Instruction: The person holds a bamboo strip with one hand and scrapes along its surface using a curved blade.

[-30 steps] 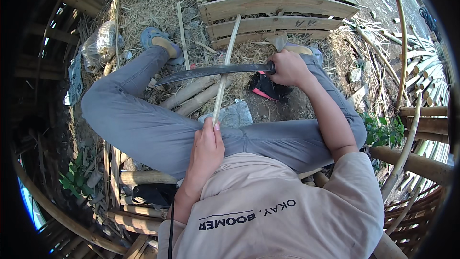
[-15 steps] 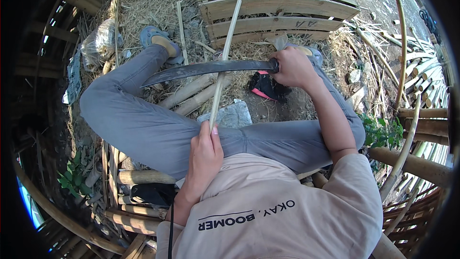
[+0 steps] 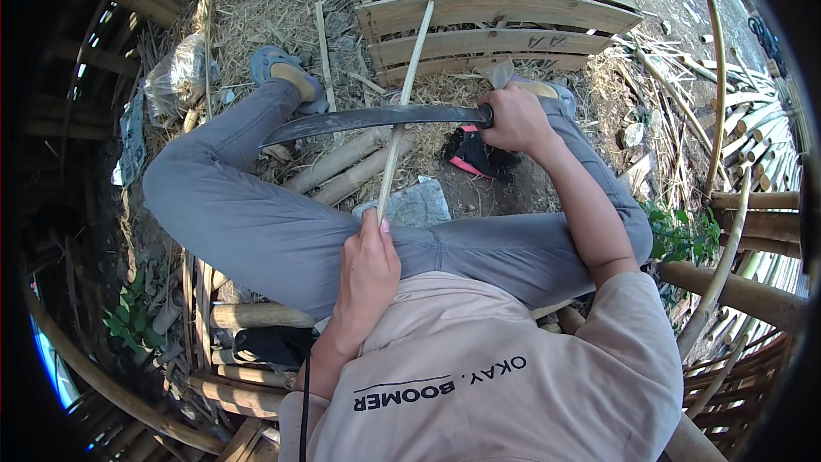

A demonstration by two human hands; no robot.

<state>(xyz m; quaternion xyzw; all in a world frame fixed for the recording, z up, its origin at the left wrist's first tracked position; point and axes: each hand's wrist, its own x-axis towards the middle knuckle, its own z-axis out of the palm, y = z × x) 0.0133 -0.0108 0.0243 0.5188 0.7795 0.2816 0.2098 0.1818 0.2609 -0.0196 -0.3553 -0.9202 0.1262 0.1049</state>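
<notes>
A long pale bamboo strip (image 3: 414,60) slants up and away from my lap, its near end pinched in my left hand (image 3: 368,261). Over its middle lies the dark curved blade of a machete (image 3: 359,119), crossing the strip and touching it or nearly so. My right hand (image 3: 516,120) is wrapped round the machete's handle, near my right foot, and hides most of it. The blade's tip points left, just over my left knee.
A slatted wooden crate (image 3: 496,13) stands ahead. Bamboo pieces (image 3: 342,167), a black and pink cloth item (image 3: 479,154) and a crumpled pale sheet (image 3: 415,204) lie between my legs. Cut bamboo poles (image 3: 757,137) are stacked at the right. A clear plastic bag (image 3: 178,77) sits at the left.
The strip's far end has dropped slightly toward me and to the right. The machete has shifted a little, its tip moving right. My left hand keeps its pinch, almost in place.
</notes>
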